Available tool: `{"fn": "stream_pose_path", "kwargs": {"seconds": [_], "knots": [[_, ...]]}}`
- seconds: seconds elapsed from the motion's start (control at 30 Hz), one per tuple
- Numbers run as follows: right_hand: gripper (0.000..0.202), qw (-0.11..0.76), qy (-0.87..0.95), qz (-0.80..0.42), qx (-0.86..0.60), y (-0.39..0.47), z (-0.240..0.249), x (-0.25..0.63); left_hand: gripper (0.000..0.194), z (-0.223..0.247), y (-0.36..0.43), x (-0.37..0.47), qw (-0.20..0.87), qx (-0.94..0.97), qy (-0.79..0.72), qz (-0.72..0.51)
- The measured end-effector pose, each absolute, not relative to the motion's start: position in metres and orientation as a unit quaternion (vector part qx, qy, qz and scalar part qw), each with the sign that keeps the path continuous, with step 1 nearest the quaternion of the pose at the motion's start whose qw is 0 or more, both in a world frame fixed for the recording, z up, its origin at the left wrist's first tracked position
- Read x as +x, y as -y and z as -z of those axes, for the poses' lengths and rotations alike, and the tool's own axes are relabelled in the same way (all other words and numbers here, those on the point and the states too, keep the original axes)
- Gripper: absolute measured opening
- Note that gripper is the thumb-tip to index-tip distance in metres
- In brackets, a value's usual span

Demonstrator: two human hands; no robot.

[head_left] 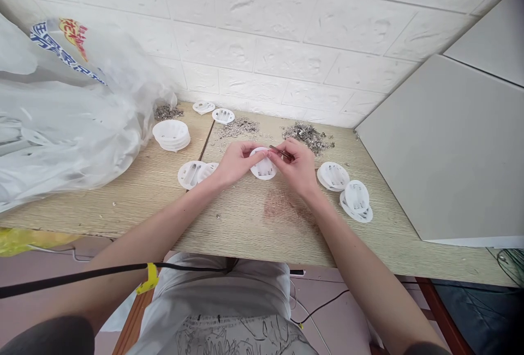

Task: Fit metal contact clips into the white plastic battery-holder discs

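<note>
My left hand (239, 163) grips a round white battery holder (264, 165) at its left edge, thumb on top. The disc has moulded slots and small metal contacts along its lower part. At its upper right edge, my right hand (295, 165) is closed around slim dark metal tweezers (280, 152), whose tips reach the disc's rim. The right thumb and fingertips rest close against the disc. Behind the hands lie a pile of small metal contacts (307, 136) and a looser scatter of small metal pieces (241, 126).
Stacked white discs (171, 134) stand at the left, more discs (190, 173) lie by my left forearm, and several (333, 176) overlap at the right. A big clear plastic bag (82, 125) fills the left side. A grey panel (446, 153) bounds the right, a white brick wall (266, 43) the back.
</note>
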State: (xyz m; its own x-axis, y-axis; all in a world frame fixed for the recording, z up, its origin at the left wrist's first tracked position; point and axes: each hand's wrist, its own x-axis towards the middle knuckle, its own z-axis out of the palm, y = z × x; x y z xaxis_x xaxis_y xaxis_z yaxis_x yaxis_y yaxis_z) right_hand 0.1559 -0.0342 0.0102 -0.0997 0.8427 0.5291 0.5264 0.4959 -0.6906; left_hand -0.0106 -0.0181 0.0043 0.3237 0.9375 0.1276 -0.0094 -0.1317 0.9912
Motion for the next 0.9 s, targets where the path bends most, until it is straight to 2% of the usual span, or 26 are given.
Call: {"fn": "stream_pose_path", "kwargs": {"seconds": [0.17,0.33,0.67,0.77,0.9], "knots": [[0.018,0.485,0.703,-0.209,-0.476,0.0316,-0.0068,0.1562,0.036,-0.005,0.018,-0.0108,0.531,0.622,-0.375,-0.437],[0.018,0.496,0.684,-0.243,-0.477,0.0303,-0.0049,0.156,0.038,-0.0066,0.0191,-0.0114,0.536,0.619,-0.376,-0.434],[0.02,0.497,0.696,-0.207,-0.475,0.0327,-0.0074,0.1541,0.036,-0.0037,0.0176,-0.0106,0.545,0.613,-0.367,-0.439],[0.025,0.494,0.672,-0.254,-0.49,0.0318,-0.0065,0.1546,0.037,-0.0041,0.0182,-0.0107,0.548,0.614,-0.369,-0.432],[0.034,0.485,0.622,-0.38,-0.483,0.0315,-0.0072,0.1549,0.033,-0.0072,0.0207,-0.0112,0.533,0.62,-0.385,-0.428]]}}
